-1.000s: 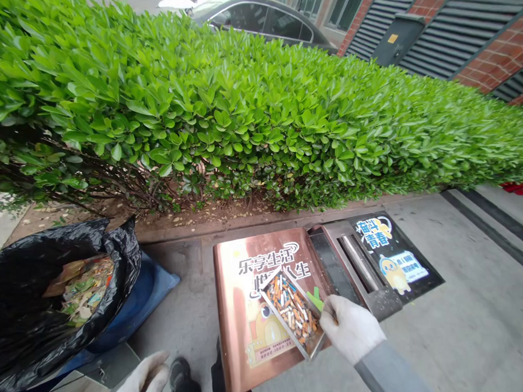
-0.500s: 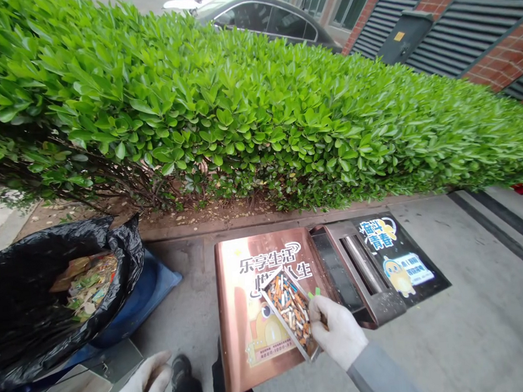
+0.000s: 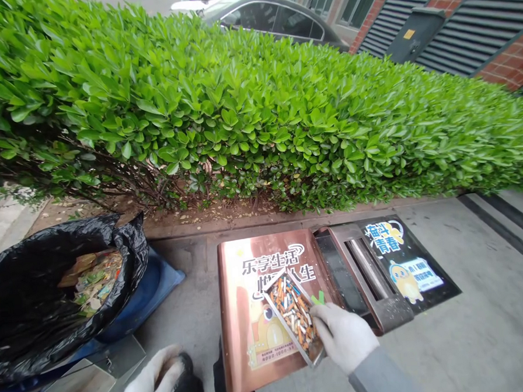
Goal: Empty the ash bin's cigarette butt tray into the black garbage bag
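My right hand (image 3: 344, 337), in a white glove, grips the near end of a long metal ashtray tray (image 3: 294, 315) full of several cigarette butts. It holds the tray above the copper-coloured lid (image 3: 245, 314) of a street bin. My left hand (image 3: 151, 386), also gloved, hangs low at the bottom edge with fingers loosely curled and nothing in it. The left hand is close to a black rubbish bag (image 3: 39, 313).
The black bag lines a blue bin (image 3: 150, 289) at left and holds paper litter. The street bin's open slot (image 3: 357, 273) and black lid (image 3: 405, 264) lie to the right. A thick green hedge (image 3: 257, 114) runs behind. A parked car (image 3: 270, 20) stands beyond it.
The right hand and tray have shifted slightly left and nearer to me. The left hand has moved a little right and curled more. The view has drifted slightly.
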`<state>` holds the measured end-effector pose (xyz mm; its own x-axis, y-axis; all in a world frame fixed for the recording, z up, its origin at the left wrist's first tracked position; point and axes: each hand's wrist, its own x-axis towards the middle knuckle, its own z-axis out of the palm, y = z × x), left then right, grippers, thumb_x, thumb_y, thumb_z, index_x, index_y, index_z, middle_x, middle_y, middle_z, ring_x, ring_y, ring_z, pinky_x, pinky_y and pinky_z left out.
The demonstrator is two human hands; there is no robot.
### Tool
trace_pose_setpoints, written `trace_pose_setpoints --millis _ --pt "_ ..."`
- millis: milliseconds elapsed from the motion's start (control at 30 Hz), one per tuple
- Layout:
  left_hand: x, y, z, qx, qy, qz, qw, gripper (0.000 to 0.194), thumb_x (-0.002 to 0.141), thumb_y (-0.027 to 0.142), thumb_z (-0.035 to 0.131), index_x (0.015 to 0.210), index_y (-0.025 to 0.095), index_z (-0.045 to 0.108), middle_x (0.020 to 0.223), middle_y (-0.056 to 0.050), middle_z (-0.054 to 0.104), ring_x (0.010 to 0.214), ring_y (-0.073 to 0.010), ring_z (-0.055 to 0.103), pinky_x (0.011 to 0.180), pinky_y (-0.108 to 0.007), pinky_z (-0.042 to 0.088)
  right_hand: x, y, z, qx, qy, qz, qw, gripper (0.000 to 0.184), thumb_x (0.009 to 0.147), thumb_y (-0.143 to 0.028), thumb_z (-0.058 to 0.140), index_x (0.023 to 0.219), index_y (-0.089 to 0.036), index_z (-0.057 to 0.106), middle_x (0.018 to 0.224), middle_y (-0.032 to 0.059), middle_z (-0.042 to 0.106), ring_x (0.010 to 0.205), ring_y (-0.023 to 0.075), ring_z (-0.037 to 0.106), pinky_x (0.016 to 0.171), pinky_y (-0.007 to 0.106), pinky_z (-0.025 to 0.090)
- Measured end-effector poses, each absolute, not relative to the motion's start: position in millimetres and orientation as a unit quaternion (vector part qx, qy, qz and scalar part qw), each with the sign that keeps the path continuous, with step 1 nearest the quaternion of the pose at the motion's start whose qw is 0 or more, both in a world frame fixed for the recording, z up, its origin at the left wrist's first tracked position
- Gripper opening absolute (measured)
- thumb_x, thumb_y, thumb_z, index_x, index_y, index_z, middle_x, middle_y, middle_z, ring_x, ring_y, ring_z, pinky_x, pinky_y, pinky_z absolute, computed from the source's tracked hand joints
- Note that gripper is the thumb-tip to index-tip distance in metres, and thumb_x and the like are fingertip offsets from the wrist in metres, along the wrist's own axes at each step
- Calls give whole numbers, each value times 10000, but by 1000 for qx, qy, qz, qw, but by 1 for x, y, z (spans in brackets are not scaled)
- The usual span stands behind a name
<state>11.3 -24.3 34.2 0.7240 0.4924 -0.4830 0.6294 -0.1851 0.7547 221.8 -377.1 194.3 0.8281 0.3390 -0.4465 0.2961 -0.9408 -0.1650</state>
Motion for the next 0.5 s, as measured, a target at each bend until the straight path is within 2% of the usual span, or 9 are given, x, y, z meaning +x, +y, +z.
trace_pose_setpoints --millis 133,233,333,500 --pt "12 -25 27 763 357 -85 532 500 823 625 514 1119 255 676 1081 -20 761 1083 -233 708 999 -304 585 216 -352 182 -940 -164 286 -81 302 946 -318 363 936 -222 649 976 109 728 921 321 715 774 431 512" --pt "13 -25 24 772 346 -88 526 509 822 621 511 1130 249 673 1083 -19 763 1059 -233 714 1018 -313 577 214 -336 172 -933 -162 294 -127 297 900 -211 363 961 -173 651 988 164 722 918 365 718 753 457 513" --pt "12 -25 24 773 351 -82 522 492 830 608 506 1125 254 677 1087 -16 765 1072 -231 713 1026 -304 570 213 -335 172 -940 -159 280 -109 280 889 -212 368 952 -174 638 982 160 713 910 354 711 754 445 496" --pt "8 -21 24 779 352 -83 513 520 825 648 503 1130 266 681 1095 -11 759 1074 -236 707 1026 -323 571 216 -364 179 -955 -141 258 -27 262 928 -304 350 804 -226 567 859 78 708 869 276 688 731 376 437"
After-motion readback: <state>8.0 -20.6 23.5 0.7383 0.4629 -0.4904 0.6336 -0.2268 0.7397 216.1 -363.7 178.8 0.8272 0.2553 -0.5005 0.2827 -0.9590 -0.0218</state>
